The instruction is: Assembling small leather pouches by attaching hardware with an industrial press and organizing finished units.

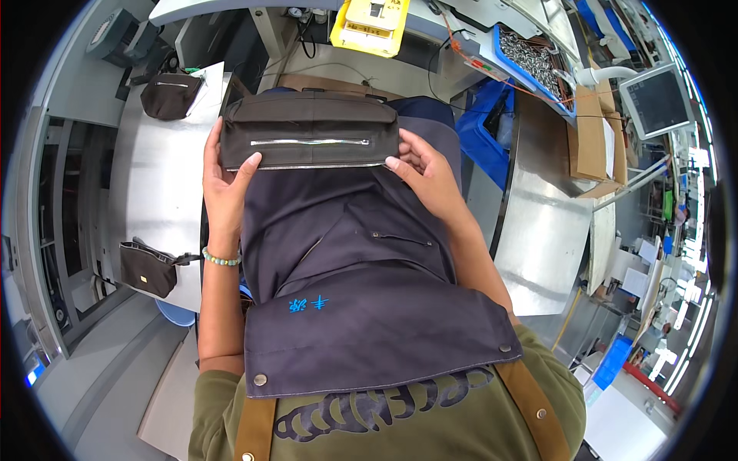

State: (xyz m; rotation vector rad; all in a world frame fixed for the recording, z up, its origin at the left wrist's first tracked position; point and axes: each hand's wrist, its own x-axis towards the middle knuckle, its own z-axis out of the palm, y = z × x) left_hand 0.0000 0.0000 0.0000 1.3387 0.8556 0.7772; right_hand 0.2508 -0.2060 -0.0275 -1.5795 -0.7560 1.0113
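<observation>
A dark brown bag (pixel 323 123) with a silver zip across its front rests over my lap, held at both ends. My left hand (pixel 231 173) grips its left end, thumb on the lower front edge and fingers along the side. At the right end my right hand (pixel 421 169) holds the lower corner, thumb on top and fingers curled behind. The bag's underside and back are hidden. Beneath it spreads my dark apron (pixel 346 223).
Left, a metal bench (pixel 142 207) bears a dark pouch (pixel 171 96) and a small dark bag (pixel 148 269). Ahead hangs a yellow tray (pixel 370 29). To the right are a blue tray (pixel 530 61) of metal parts, a cardboard box (pixel 596 146), a blue bin (pixel 484 134) and a screen (pixel 657 100).
</observation>
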